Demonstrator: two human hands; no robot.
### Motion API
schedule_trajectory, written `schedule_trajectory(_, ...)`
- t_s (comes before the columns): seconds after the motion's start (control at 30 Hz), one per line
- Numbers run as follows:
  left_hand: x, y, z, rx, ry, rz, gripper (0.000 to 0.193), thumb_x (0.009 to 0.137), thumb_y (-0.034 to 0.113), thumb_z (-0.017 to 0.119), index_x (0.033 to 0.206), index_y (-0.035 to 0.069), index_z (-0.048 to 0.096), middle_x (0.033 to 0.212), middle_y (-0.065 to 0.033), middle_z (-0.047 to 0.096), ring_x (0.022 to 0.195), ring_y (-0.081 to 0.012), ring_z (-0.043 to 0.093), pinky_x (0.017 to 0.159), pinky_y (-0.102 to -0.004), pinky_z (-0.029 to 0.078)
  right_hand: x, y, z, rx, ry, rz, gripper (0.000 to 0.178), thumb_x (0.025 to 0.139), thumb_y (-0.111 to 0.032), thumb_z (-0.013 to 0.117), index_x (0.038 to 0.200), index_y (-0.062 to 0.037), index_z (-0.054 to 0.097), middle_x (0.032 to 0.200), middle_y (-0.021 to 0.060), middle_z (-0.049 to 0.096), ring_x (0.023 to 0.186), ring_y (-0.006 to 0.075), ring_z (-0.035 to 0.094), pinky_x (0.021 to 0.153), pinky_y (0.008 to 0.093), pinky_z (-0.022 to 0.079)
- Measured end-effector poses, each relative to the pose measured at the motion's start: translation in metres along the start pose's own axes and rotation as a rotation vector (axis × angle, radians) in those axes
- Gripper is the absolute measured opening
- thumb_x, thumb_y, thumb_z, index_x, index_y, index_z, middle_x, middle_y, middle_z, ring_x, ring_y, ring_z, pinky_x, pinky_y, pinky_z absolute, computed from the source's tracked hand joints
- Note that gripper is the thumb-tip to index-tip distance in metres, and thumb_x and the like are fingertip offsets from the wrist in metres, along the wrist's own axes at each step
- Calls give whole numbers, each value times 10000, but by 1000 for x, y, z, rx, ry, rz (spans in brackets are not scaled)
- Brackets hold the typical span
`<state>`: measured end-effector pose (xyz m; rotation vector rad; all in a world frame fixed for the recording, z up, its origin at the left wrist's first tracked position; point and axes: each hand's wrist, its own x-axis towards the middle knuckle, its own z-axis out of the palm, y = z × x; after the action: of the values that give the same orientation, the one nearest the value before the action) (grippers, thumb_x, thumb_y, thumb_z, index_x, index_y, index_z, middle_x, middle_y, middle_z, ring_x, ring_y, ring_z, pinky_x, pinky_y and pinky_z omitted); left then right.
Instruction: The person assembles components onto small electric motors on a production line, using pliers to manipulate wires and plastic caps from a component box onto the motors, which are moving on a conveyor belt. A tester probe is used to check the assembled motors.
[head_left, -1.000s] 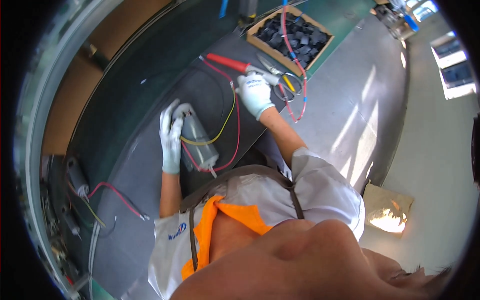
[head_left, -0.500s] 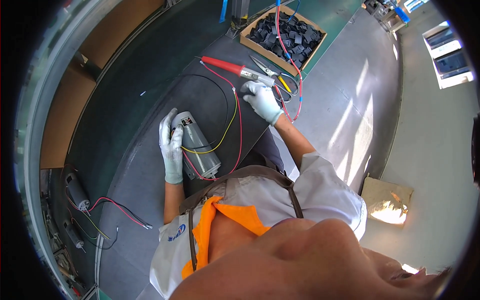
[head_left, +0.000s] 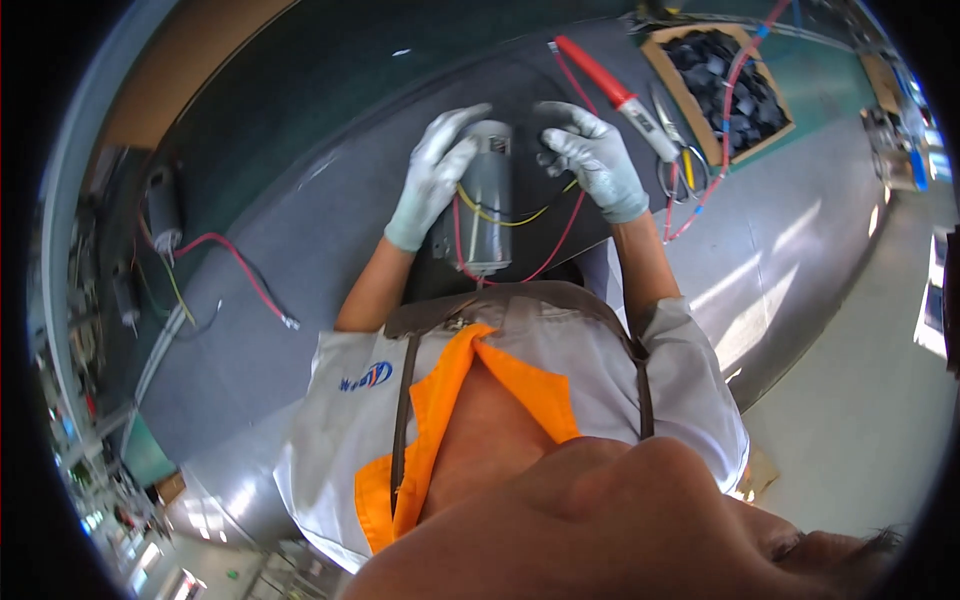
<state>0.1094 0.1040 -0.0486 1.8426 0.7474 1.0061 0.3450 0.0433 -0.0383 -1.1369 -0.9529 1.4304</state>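
Head view: grey metal cylinder [head_left: 489, 200], axis bodyward, right of white-gloved left hand [head_left: 432, 170], fingers parted; white-gloved right hand [head_left: 597, 165] farther, grip unclear.

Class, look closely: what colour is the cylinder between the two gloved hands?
The cylinder is grey; it shows best in the head view.

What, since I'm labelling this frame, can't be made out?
In the head view:
Yellow wire: far end hidden behind the right hand.
Grey cylinder: underside hidden by its body.
Label: too small to read.
Red cable: cut off by the top edge.
Cardboard box: floor covered by black pieces.
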Motion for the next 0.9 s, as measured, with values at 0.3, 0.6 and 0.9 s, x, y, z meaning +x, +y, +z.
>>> schedule_trajectory(0.3, -8, -5, -1, -79, 21, -90, 409, 949, 111, 516, 1330, -10, 603, 1298, -169, 614, 1236, -286, 589, 1054, -376, 441, 9, 12, 22, -101, -20, 26, 439, 958, -104, 684, 1371, 0, 579, 890, 24, 680, 752, 83, 640, 667, 227, 524)
schedule_trajectory(0.6, -2, -13, 13, 200, 5, 19, 337, 959, 159, 564, 1262, 22, 617, 1255, -179, 597, 1219, -343, 543, 1052, -428, 406, 17, 28, 27, -64, -11, -13, 420, 962, -49, 646, 1377, -82, 595, 1000, 16, 687, 744, 60, 620, 613, 223, 535)
schedule_trajectory(0.9, 5, -11, 18, 329, 8, -14, 263, 910, 99, 607, 1167, 44, 626, 1246, -171, 592, 1191, -371, 533, 1032, -455, 404, 27, 23, 6, -202, -136, 191, 535, 942, -198, 719, 1418, -19, 552, 867, 37, 689, 673, 77, 618, 579, 224, 515)
